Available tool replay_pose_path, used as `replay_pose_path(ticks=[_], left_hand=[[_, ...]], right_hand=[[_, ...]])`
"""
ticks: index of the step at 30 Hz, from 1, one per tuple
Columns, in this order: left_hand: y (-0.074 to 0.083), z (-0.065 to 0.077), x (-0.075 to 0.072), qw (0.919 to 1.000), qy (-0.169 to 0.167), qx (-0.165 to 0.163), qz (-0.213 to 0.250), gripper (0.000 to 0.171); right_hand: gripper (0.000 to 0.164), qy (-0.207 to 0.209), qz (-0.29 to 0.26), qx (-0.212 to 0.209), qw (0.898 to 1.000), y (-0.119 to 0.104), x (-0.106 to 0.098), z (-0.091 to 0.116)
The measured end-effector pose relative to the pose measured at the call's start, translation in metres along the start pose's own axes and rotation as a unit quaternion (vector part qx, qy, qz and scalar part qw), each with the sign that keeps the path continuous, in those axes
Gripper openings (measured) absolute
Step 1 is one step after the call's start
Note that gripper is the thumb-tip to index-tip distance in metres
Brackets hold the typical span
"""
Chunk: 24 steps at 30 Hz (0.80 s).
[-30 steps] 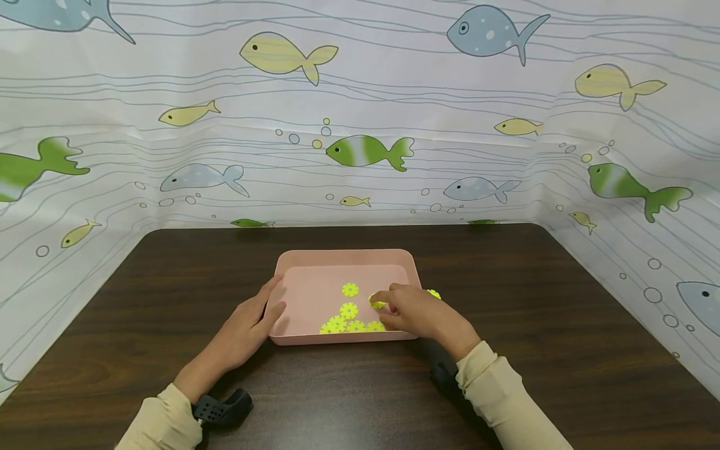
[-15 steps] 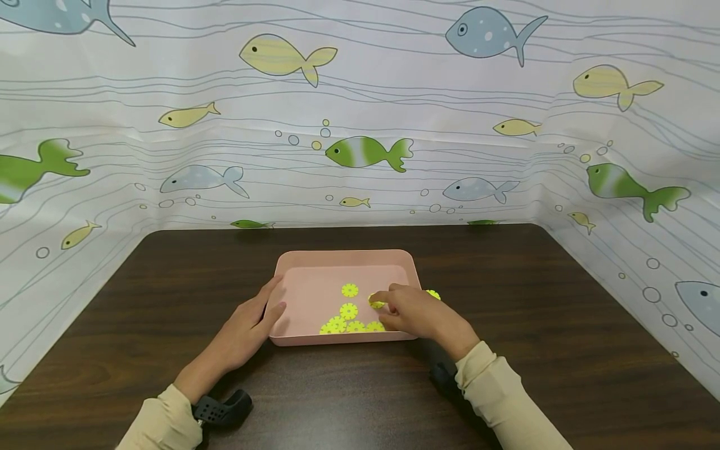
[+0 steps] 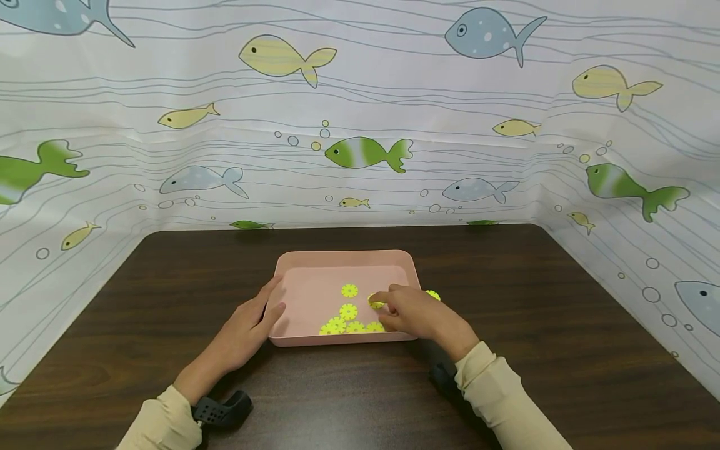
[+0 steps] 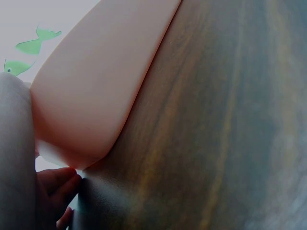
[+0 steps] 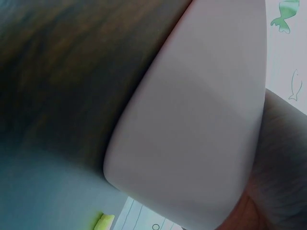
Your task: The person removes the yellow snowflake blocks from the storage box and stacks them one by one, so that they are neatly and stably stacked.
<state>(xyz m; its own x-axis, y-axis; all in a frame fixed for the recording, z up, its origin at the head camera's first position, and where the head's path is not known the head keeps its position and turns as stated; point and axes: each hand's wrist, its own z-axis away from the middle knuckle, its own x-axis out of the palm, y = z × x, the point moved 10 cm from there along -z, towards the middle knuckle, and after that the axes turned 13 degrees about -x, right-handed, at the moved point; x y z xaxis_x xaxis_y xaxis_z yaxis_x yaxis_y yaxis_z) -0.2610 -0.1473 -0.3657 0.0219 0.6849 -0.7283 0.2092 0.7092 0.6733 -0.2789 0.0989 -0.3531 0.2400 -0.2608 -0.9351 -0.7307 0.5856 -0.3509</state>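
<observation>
A pink tray point(image 3: 315, 257) lies on the dark table, with several yellow notched plastic discs point(image 3: 349, 311) inside, most gathered along its near side. My left hand point(image 3: 245, 325) grips the tray's left side, thumb over the rim and fingers along the outside; in the left wrist view its fingers point(image 4: 62, 187) are at the tray's corner. My right hand point(image 3: 422, 312) reaches over the right side, index fingertip on one yellow disc point(image 3: 375, 302) and thumb apart from it. The right wrist view mostly shows the tray's outer wall point(image 5: 187, 120).
Just outside the tray's right side, partly behind the right hand, another yellow disc point(image 3: 433, 294) shows on the table point(image 3: 506, 269). A fish-patterned white sheet point(image 3: 360, 94) encloses the table at the back and both sides. Each wrist wears a dark band point(image 3: 222, 409).
</observation>
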Motion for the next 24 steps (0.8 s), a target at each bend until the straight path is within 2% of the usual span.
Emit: replay_pose_path(ticks=[24], left_hand=[[-0.0005, 0.0001, 0.0002, 1.0000, 0.000, -0.003, -0.006, 0.061]], right_hand=[[0.035, 0.001, 0.005, 0.004, 1.000, -0.0007, -0.0004, 0.0003]])
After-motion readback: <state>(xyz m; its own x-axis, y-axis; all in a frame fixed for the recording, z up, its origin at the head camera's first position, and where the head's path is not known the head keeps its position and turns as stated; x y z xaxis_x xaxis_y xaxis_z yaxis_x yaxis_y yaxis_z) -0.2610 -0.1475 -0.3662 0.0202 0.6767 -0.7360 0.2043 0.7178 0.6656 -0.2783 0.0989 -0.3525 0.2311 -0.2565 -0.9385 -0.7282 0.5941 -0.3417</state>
